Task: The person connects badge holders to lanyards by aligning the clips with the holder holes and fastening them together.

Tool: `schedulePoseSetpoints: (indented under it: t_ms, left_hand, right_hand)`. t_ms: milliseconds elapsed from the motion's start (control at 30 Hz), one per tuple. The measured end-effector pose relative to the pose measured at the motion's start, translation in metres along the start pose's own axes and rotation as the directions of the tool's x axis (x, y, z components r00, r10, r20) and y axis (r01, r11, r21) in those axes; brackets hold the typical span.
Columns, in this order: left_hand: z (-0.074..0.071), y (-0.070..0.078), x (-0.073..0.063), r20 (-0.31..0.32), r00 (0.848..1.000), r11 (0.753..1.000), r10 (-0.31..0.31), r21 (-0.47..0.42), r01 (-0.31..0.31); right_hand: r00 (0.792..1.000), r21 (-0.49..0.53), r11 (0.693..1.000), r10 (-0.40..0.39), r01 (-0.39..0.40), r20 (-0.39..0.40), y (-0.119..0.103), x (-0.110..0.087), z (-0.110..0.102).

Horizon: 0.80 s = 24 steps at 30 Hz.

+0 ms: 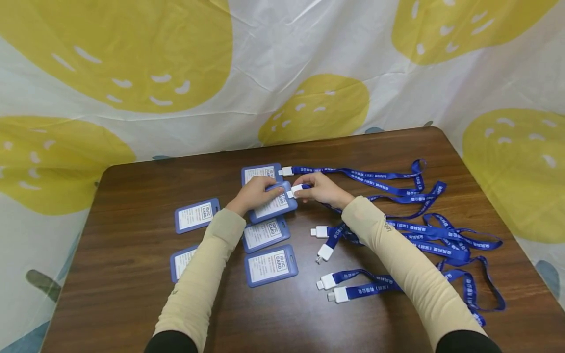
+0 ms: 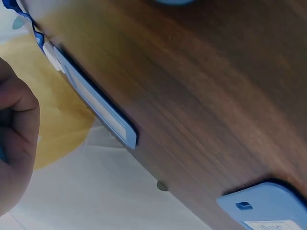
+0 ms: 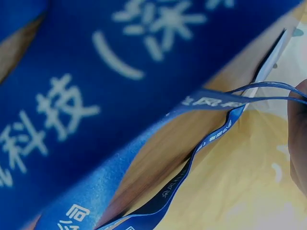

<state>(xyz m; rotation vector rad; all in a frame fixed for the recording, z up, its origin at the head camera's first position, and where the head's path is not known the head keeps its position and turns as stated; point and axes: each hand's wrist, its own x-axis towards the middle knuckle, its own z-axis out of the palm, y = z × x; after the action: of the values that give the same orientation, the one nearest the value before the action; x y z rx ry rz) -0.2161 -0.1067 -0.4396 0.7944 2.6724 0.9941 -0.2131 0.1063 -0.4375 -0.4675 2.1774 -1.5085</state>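
A blue badge holder (image 1: 270, 210) is at the middle of the scene, pinched at its far edge by the left hand (image 1: 255, 194); the right hand (image 1: 323, 190) grips a white clip (image 1: 295, 190) at the holder's right end, and whether it is hooked in cannot be told. Just beyond lies a badge holder with lanyard attached (image 1: 261, 171); two badge holders (image 1: 271, 266) lie nearer and two more to the left, the nearer of these partly covered by the left sleeve (image 1: 216, 264). Blue ribbon lanyards (image 1: 446, 250) tangle at right, crossed by the right sleeve (image 1: 397, 264). The surface (image 1: 132, 196) is dark, wood-grained; yellow-patterned cloth (image 1: 282, 63) hangs behind. The holders are flat, round-cornered and slotted; cards read "ID/IC CARD", ribbons white characters including "科技".
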Motion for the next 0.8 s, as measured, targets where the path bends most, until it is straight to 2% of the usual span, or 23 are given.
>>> schedulePoseSetpoints:
  t_ms: [300,800]
  left_hand:
    - [-0.0050,-0.0006,-0.0029,-0.002,1.000,0.999,-0.029,0.022,0.029]
    - [-0.0035,0.0003,-0.0017,-0.005,1.000,1.000,-0.017,0.025,0.017]
  right_hand:
    - [0.999,0.004,1.000,-0.006,0.006,-0.049,-0.0024,-0.0018,-0.0030]
    - [0.999,0.041,0.999,0.001,0.000,-0.045,0.0016,-0.0024,0.0001]
